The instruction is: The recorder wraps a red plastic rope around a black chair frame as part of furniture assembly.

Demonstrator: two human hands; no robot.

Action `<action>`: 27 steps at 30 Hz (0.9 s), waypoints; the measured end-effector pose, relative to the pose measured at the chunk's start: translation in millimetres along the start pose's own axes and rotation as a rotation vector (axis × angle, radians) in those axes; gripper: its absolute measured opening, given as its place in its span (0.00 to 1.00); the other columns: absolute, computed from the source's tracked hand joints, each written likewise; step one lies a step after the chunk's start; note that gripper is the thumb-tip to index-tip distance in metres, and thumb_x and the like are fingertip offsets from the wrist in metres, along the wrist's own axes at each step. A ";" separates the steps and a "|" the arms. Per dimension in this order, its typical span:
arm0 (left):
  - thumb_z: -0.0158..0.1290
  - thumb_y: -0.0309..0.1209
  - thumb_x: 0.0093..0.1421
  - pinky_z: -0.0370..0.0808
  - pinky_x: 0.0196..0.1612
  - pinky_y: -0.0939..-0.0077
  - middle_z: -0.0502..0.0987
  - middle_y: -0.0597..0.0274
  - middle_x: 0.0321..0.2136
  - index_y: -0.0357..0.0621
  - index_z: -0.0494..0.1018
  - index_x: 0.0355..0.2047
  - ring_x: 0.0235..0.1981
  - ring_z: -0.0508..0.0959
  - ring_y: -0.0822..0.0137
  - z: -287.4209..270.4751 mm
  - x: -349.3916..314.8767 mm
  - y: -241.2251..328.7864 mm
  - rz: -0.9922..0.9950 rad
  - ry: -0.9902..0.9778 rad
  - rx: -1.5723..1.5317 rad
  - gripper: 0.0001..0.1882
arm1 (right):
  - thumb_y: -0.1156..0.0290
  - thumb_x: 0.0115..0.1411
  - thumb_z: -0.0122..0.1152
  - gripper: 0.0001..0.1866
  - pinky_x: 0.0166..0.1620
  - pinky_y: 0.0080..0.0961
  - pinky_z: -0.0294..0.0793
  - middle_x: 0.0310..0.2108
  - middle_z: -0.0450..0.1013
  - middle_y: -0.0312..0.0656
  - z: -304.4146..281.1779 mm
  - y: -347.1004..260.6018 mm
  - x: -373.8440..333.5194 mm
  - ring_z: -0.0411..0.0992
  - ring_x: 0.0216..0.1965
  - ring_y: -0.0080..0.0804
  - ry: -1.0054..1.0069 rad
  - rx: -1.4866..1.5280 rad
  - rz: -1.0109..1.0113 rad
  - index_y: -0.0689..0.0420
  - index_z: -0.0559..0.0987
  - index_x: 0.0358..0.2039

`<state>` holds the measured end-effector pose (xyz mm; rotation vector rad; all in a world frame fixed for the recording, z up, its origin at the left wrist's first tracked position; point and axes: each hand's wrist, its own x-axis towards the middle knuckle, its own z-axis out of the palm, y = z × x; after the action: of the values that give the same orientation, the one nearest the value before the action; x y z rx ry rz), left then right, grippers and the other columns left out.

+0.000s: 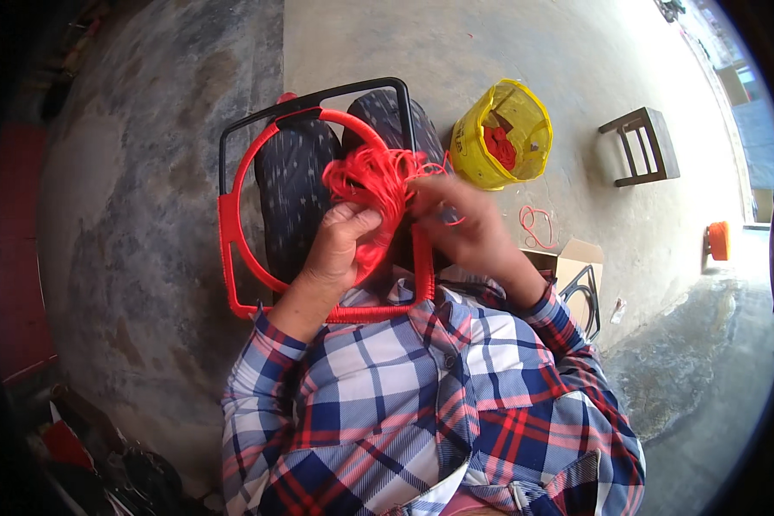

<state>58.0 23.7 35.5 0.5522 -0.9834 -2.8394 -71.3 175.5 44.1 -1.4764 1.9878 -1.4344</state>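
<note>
On my lap rests a black frame (316, 96), squarish with rounded corners, and a ring sits inside it. Red cord is wrapped tightly around the ring and along the frame's lower sides, while its upper part shows bare black. My left hand (342, 243) is closed around a loose bundle of red cord (377, 182) held over the ring. To the right of the bundle, my right hand (460, 219) is smeared by motion, close to the loose strands. Its fingers are too blurred to make out.
A yellow bucket (464, 153) with red material inside stands beyond my right knee. Near it lies a loose loop of red cord (535, 225). An open cardboard box (583, 251) holding black frames is by my right elbow. Farther right are a dark stool (658, 146) and an orange-red spool (719, 242).
</note>
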 end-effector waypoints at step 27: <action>0.53 0.32 0.59 0.69 0.25 0.86 0.72 0.62 0.29 0.37 0.63 0.46 0.25 0.73 0.77 -3.2 1.1 -2.0 -0.148 -0.035 0.366 0.18 | 0.65 0.54 0.57 0.15 0.41 0.32 0.67 0.28 0.67 0.40 -120.2 47.3 -55.9 0.65 0.34 0.32 0.426 1.272 0.210 0.55 0.69 0.41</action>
<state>58.2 23.3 31.6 0.6306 -1.5448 -2.8128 -157.5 286.8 43.8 -0.3966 0.8415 -2.3059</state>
